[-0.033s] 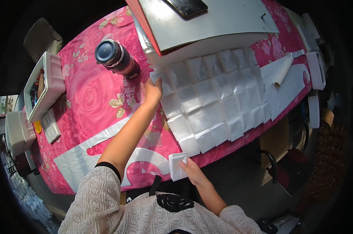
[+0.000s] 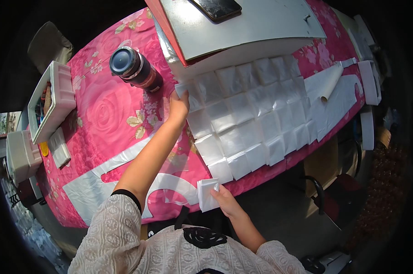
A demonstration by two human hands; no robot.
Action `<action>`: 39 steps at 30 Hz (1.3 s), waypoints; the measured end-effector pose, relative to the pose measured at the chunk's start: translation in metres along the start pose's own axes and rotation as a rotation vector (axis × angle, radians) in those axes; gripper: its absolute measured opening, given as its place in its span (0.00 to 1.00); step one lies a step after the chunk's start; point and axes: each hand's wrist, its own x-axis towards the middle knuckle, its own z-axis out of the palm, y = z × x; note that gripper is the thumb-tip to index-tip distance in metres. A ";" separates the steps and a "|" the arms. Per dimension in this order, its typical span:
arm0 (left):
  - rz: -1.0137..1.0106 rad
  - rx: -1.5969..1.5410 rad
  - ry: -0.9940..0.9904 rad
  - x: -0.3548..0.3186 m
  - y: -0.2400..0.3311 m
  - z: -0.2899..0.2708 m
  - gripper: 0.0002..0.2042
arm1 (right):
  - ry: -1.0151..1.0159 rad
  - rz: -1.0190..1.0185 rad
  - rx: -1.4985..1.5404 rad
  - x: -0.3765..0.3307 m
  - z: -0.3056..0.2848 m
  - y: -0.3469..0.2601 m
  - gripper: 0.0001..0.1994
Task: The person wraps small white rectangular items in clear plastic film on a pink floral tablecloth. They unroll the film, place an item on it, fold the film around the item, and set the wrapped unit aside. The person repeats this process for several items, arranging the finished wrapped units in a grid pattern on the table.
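Observation:
My left hand (image 2: 179,106) reaches to the far left corner of a grid of flat white squares (image 2: 245,121). Its thumb and fingers are closed at the edge of the corner square (image 2: 187,89), which looks like folded thin plastic. The squares lie in several overlapping rows on the pink flowered cloth (image 2: 107,107). At the table's near edge, my right hand (image 2: 227,201) grips a small stack of folded white squares (image 2: 207,195), the thumb pressed on the top one.
A dark-lidded bottle (image 2: 138,68) stands left of the grid. Behind the grid is a white box (image 2: 256,27) with a phone (image 2: 218,8) on it. White cut-out sheets (image 2: 90,194) lie near left, and a roll (image 2: 332,82) lies right. A foam bin (image 2: 55,98) sits far left.

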 end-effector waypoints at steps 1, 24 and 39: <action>-0.006 -0.022 0.008 -0.002 0.005 0.003 0.19 | -0.003 -0.006 -0.009 0.000 -0.001 -0.003 0.15; -0.070 -0.400 -0.066 -0.096 -0.043 -0.014 0.11 | 0.332 -0.659 -0.788 0.078 0.061 -0.077 0.25; -0.219 -0.158 0.053 -0.056 -0.064 0.013 0.21 | 0.206 -0.449 -0.662 0.077 0.049 -0.041 0.21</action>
